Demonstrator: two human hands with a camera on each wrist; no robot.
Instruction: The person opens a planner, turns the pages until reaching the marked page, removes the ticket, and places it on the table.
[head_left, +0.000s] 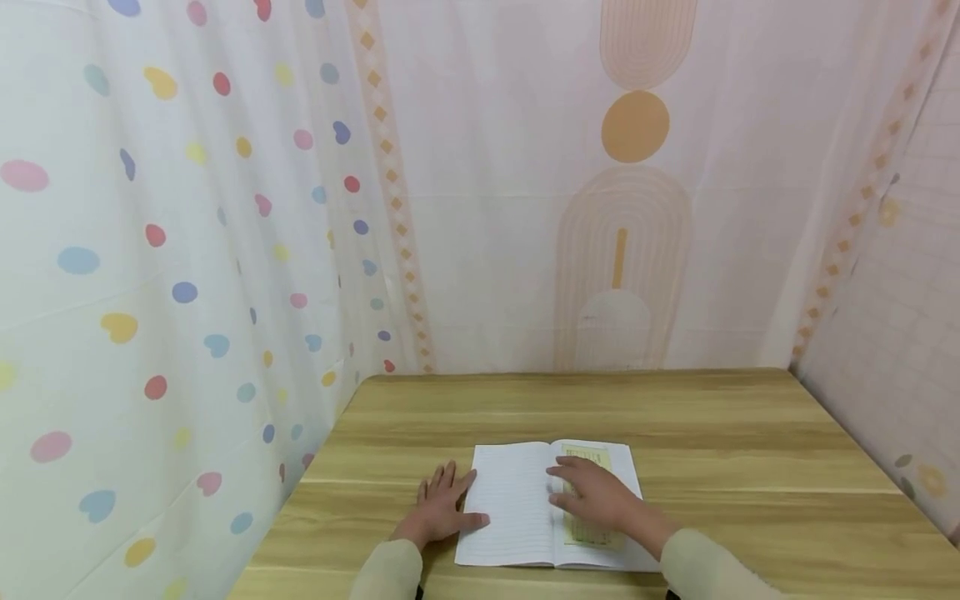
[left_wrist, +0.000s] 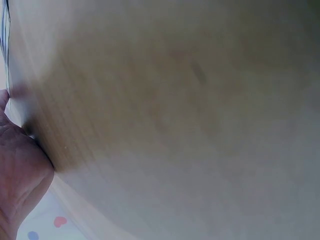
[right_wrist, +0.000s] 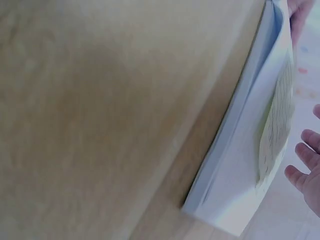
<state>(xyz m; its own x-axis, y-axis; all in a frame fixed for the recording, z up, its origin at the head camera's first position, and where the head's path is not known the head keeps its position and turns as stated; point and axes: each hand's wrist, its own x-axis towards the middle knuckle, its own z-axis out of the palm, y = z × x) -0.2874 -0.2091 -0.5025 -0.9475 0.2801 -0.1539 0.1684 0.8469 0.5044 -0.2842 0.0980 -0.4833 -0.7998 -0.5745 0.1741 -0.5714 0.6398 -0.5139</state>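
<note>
An open notebook (head_left: 513,504) lies on the wooden table, its left page ruled with lines. On its right page lies a yellowish printed sheet (head_left: 592,533), partly covered by my right hand in the head view. My left hand (head_left: 442,507) rests at the notebook's left edge, fingers spread on the table and thumb on the page. Above the right page hovers my right hand (head_left: 592,492), its fingers extended and loosely parted. The right wrist view shows the right hand (right_wrist: 310,167) apart from the yellowish sheet (right_wrist: 276,127). In the left wrist view only part of the left hand (left_wrist: 22,170) shows.
The wooden table (head_left: 750,467) extends around the notebook. A curtain with coloured dots (head_left: 187,292) hangs at the left, and a patterned pale curtain (head_left: 487,208) stands behind the table's far edge. Another pale curtain (head_left: 915,333) borders the right side.
</note>
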